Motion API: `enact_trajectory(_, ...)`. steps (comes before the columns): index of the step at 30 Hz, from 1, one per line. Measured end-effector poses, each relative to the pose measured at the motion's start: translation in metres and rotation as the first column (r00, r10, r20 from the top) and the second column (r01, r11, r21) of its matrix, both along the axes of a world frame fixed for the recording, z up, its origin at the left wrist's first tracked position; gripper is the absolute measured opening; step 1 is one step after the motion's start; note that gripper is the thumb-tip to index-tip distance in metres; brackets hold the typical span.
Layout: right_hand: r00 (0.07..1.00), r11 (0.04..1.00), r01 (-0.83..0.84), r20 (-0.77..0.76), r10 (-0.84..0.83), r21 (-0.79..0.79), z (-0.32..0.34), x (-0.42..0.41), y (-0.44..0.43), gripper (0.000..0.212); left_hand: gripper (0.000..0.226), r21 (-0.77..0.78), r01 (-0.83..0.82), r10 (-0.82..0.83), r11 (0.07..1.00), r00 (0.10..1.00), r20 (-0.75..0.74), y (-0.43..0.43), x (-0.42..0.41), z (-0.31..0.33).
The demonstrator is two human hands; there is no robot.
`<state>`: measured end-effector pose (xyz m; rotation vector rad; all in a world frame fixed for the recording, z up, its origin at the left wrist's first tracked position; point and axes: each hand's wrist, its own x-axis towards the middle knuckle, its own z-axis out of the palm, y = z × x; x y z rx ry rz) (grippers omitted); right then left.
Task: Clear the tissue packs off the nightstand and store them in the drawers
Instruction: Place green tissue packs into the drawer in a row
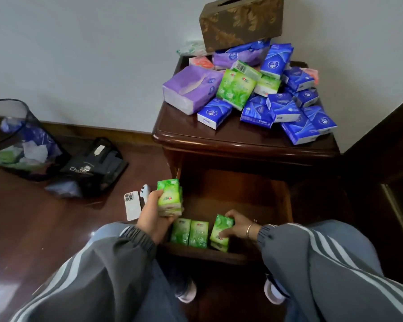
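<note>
Storage first, from the head camera: dark wooden drawer (230, 194) pulled out low on the matching dark wooden nightstand (242, 140). Inside, against the front wall, two green plastic-wrapped tissue packs (189, 232) upright side by side, long axes vertical, printed faces toward the camera. Just right of them, a third green pack (220, 230), slightly tilted, pinched between thumb and curled fingers of the right hand (236, 223); possibly another pack beneath it, too shadowed to tell. Over the drawer's left edge, a stack of green packs (169, 197) on end, red logo outward, gripped by the left hand (153, 210) with fingers wrapped round.

On the nightstand top, a loose heap: glossy blue packs (286, 108) lying at all angles, soft purple packs (189, 89), more green ones among them, and a brown leaf-patterned tissue box (240, 22) tipped on top at the back.

On the floor to the left, a black mesh wastebasket (21, 140) holding crumpled wrappers, a black bag (93, 168), and a white phone (132, 205) face down.
</note>
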<state>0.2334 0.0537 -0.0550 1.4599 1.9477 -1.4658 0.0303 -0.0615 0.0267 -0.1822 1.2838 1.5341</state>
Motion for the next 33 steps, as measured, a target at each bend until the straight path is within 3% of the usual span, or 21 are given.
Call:
enact_trajectory(4, 0.998, 0.997, 0.05, -0.037, -0.052, -0.053, -0.014, 0.002, 0.003, 0.076, 0.024, -0.032, 0.006, -0.006, 0.999, 1.0, 0.002, 0.002, -0.011, -0.013)
enact_trajectory(6, 0.981, 0.98, 0.163, -0.088, -0.174, -0.115, -0.017, 0.009, 0.008, 0.077, 0.023, -0.033, 0.028, -0.028, 0.999, 1.0, 0.008, 0.004, -0.012, -0.018)
enact_trajectory(9, 0.805, 0.816, 0.526, -0.168, -0.569, -0.241, -0.021, 0.017, 0.012, 0.07, 0.026, -0.002, 0.044, -0.044, 0.999, 0.999, 0.018, 0.011, -0.013, -0.023)
enact_trajectory(10, 0.75, 0.769, 0.6, -0.178, -0.637, -0.22, -0.022, 0.02, 0.011, 0.066, 0.027, 0.01, 0.049, -0.049, 0.999, 0.999, 0.022, 0.013, -0.014, -0.024)
enact_trajectory(11, 0.758, 0.776, 0.616, -0.164, -0.631, -0.137, -0.023, 0.023, 0.011, 0.062, 0.027, 0.018, 0.055, -0.055, 0.998, 0.998, 0.022, 0.015, -0.014, -0.025)
enact_trajectory(14, 0.93, 0.921, 0.342, 0.074, -0.36, 0.188, -0.025, 0.031, 0.009, 0.066, 0.025, 0.026, 0.064, -0.065, 0.998, 0.998, 0.015, 0.019, -0.013, -0.029)
enact_trajectory(16, 0.932, 0.94, 0.155, 0.271, -0.242, 0.305, -0.022, 0.033, 0.009, 0.08, 0.022, 0.022, 0.07, -0.07, 0.997, 0.997, 0.01, 0.021, -0.013, -0.031)
enact_trajectory(18, 0.923, 0.89, -0.09, 0.374, -0.095, 0.447, -0.019, 0.034, 0.01, 0.084, 0.023, 0.026, 0.081, -0.082, 0.996, 0.997, 0.01, 0.021, -0.014, -0.033)
enact_trajectory(20, 0.908, 0.788, -0.338, 0.4, 0.128, 0.515, -0.017, 0.033, 0.017, 0.075, 0.024, 0.039, 0.087, -0.088, 0.995, 0.996, 0.006, 0.019, -0.015, -0.035)
enact_trajectory(23, 0.797, 0.684, -0.596, 0.415, 0.44, 0.42, -0.006, 0.029, 0.038, 0.056, 0.022, 0.055, 0.083, -0.083, 0.995, 0.997, 0.003, 0.018, -0.017, -0.035)
enact_trajectory(26, 0.62, 0.613, -0.766, 0.477, 0.623, 0.196, -0.002, 0.015, 0.057, 0.055, 0.023, 0.058, 0.08, -0.081, 0.995, 0.997, 0.002, 0.019, -0.017, -0.034)
enact_trajectory(28, 0.477, 0.529, -0.846, 0.548, 0.687, 0.073, -0.005, 0.006, 0.059, 0.054, 0.026, 0.051, 0.085, -0.085, 0.995, 0.996, -0.005, 0.02, -0.016, -0.033)
enact_trajectory(33, 0.364, 0.489, -0.87, 0.585, 0.725, -0.064, -0.016, -0.007, 0.062, 0.062, 0.025, 0.035, 0.082, -0.082, 0.996, 0.997, -0.012, 0.019, -0.017, -0.033)
